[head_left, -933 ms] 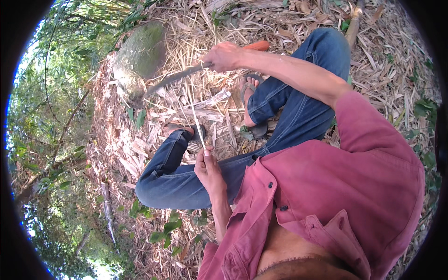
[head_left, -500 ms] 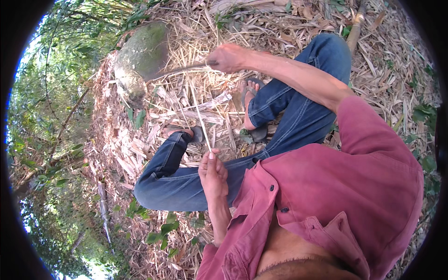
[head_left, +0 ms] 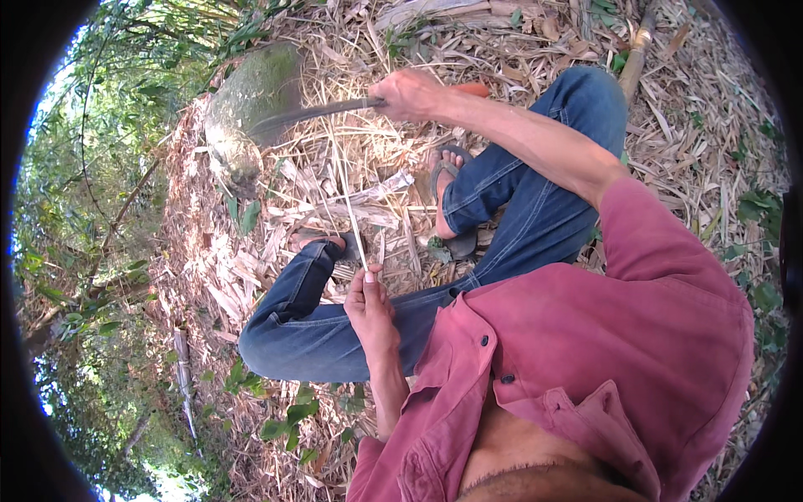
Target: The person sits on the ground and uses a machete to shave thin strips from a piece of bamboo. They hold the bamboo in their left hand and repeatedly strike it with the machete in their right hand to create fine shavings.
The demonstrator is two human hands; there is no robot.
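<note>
My right hand (head_left: pixel 407 94) is closed round a machete, its orange handle end (head_left: pixel 473 89) showing behind the fist. The dark machete blade (head_left: pixel 322 110) points left, slightly blurred, its tip in front of the mossy stone (head_left: pixel 255 92). My left hand (head_left: pixel 370 305), above my left thigh, pinches the near end of a thin pale strip (head_left: pixel 350 205), which looks like split bamboo or cane. From there the strip runs away to the blade. Whether blade and strip touch, I cannot tell.
Dry leaves and pale shavings (head_left: pixel 385 142) cover the ground around my sandalled feet (head_left: pixel 452 167). A pole (head_left: pixel 637 54) lies beyond my right knee. Green bushes (head_left: pixel 92 209) stand at the left, with leafy sprigs (head_left: pixel 297 414) near my left knee.
The machete blade has risen slightly and swung, and its orange handle end now shows. My right hand has shifted a little up; my left hand has moved slightly left and down with the strip.
</note>
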